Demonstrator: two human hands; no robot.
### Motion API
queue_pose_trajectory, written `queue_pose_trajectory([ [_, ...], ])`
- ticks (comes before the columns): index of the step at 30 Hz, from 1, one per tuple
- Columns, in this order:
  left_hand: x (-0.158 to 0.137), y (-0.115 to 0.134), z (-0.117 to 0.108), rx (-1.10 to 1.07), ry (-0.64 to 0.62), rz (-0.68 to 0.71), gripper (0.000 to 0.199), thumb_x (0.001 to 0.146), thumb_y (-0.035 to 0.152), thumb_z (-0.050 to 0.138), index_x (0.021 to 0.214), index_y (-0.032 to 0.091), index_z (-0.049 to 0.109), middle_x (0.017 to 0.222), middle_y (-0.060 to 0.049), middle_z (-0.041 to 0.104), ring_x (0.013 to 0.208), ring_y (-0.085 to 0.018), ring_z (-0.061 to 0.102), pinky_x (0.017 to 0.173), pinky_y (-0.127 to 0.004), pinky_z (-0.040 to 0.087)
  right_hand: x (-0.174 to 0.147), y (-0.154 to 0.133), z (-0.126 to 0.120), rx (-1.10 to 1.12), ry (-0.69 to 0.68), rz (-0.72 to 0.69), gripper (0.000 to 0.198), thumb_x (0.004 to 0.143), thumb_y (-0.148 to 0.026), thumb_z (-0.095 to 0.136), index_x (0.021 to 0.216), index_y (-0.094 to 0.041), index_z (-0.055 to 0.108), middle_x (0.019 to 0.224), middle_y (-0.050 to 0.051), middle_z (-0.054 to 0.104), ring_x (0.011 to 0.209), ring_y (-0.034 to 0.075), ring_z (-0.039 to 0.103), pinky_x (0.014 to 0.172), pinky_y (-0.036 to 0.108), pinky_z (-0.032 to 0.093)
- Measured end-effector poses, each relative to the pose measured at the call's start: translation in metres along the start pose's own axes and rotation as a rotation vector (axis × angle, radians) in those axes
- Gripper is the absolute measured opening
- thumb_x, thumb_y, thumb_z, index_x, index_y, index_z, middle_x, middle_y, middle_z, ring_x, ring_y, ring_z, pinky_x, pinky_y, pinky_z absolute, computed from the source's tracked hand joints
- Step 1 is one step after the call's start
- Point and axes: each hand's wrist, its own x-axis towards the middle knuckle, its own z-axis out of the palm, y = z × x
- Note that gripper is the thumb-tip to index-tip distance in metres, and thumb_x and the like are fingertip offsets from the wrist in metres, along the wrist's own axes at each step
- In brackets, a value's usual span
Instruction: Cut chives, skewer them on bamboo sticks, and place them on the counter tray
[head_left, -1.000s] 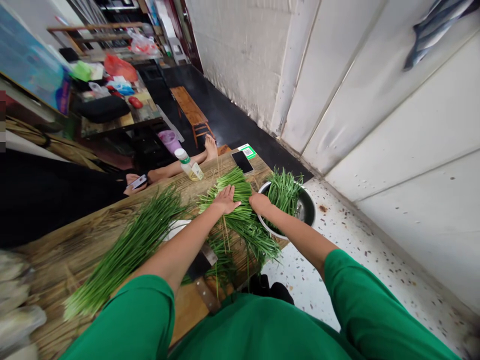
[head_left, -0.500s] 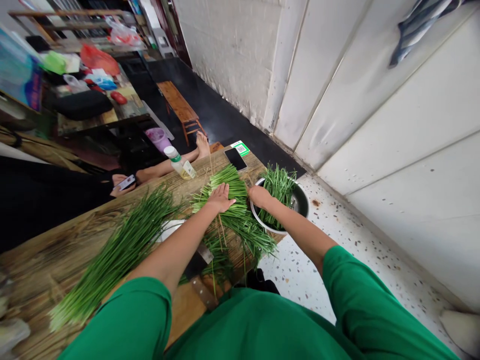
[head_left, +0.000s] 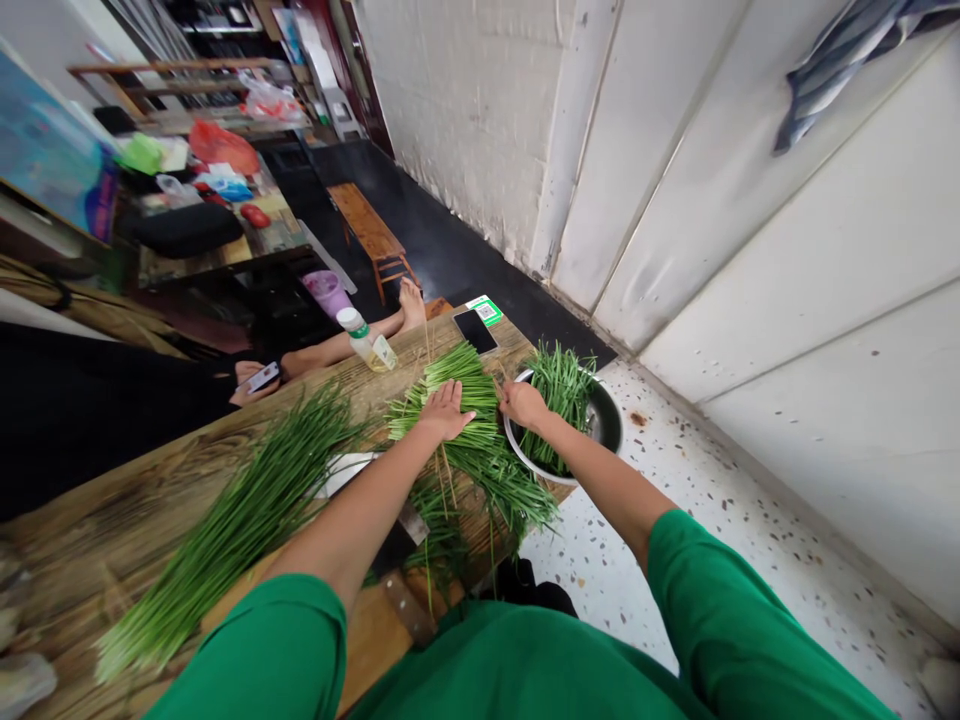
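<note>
My left hand lies flat, fingers stretched, on a bundle of garlic chives with pale cut stems. Dry straw runs under and beside this bundle. My right hand is closed by the metal bowl's rim, pinching what looks like a thin straw strand. Cut chives are heaped inside the metal bowl. Left of my arm lies a larger loose spread of long chives. A cleaver rests near my body, its blade partly hidden by my left forearm.
On the wooden table stand a white-capped bottle and, beyond the chives, a phone beside a green code card. Another person's hand holds a phone at the left edge. A wooden bench stands behind.
The view has tilted slightly, so the scene sits a little lower. My left hand stays on the bundle. My right hand has hardly moved beside the bowl.
</note>
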Motion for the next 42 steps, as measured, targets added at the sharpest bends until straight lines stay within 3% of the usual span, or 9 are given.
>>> queue_pose_trajectory([
  [6, 0.001, -0.001, 0.001, -0.009, 0.004, -0.001, 0.083, 0.086, 0.059, 0.026, 0.147, 0.01, 0.001, 0.153, -0.008, -0.004, 0.141, -0.023, -0.002, 0.114, -0.039, 0.009, 0.003, 0.002, 0.005, 0.058, 0.033, -0.053, 0.027, 0.086, -0.018, 0.042, 0.111, -0.015, 0.052, 0.093, 0.008, 0.068, 0.084, 0.016, 0.063, 0.07, 0.021, 0.041],
  [13, -0.003, 0.0, -0.004, -0.005, -0.024, -0.009, 0.083, 0.086, 0.059, 0.027, 0.147, 0.009, 0.0, 0.153, -0.009, -0.006, 0.14, -0.023, -0.003, 0.114, -0.039, 0.007, 0.008, 0.006, 0.011, 0.083, 0.065, -0.043, 0.022, 0.088, -0.02, 0.041, 0.096, -0.014, 0.06, 0.09, 0.011, 0.069, 0.082, 0.017, 0.064, 0.069, 0.022, 0.039],
  [18, -0.003, 0.001, -0.004, 0.015, -0.027, -0.011, 0.083, 0.086, 0.059, 0.026, 0.147, 0.009, -0.001, 0.153, -0.009, -0.006, 0.141, -0.022, -0.003, 0.114, -0.039, 0.007, 0.007, 0.008, 0.011, 0.109, 0.099, -0.033, 0.018, 0.086, -0.024, 0.046, 0.093, -0.017, 0.061, 0.087, 0.006, 0.07, 0.08, 0.014, 0.063, 0.07, 0.019, 0.04],
  [22, -0.002, 0.0, -0.001, 0.017, -0.008, -0.013, 0.083, 0.086, 0.059, 0.027, 0.147, 0.009, 0.0, 0.153, -0.009, -0.004, 0.14, -0.023, -0.002, 0.114, -0.039, 0.008, 0.006, 0.006, 0.013, 0.113, 0.121, 0.032, 0.025, 0.088, -0.031, 0.043, 0.087, -0.017, 0.063, 0.085, 0.007, 0.07, 0.081, 0.015, 0.064, 0.069, 0.021, 0.042],
  [36, -0.009, 0.002, 0.003, 0.009, -0.012, -0.015, 0.082, 0.087, 0.058, 0.022, 0.147, 0.009, -0.002, 0.152, -0.008, -0.011, 0.14, -0.021, -0.007, 0.114, -0.038, 0.005, 0.0, 0.002, 0.013, 0.14, 0.051, 0.165, 0.023, 0.082, -0.018, 0.048, 0.089, -0.012, 0.069, 0.09, 0.014, 0.07, 0.085, 0.02, 0.066, 0.071, 0.025, 0.047],
  [42, 0.0, -0.002, -0.001, 0.051, 0.032, 0.009, 0.08, 0.087, 0.057, 0.021, 0.147, 0.008, 0.001, 0.153, -0.009, -0.005, 0.14, -0.021, -0.002, 0.114, -0.037, 0.007, -0.012, 0.012, -0.008, 0.231, 0.129, 0.2, 0.027, 0.084, -0.02, 0.044, 0.09, -0.011, 0.068, 0.09, 0.012, 0.071, 0.08, 0.018, 0.066, 0.069, 0.022, 0.046],
])
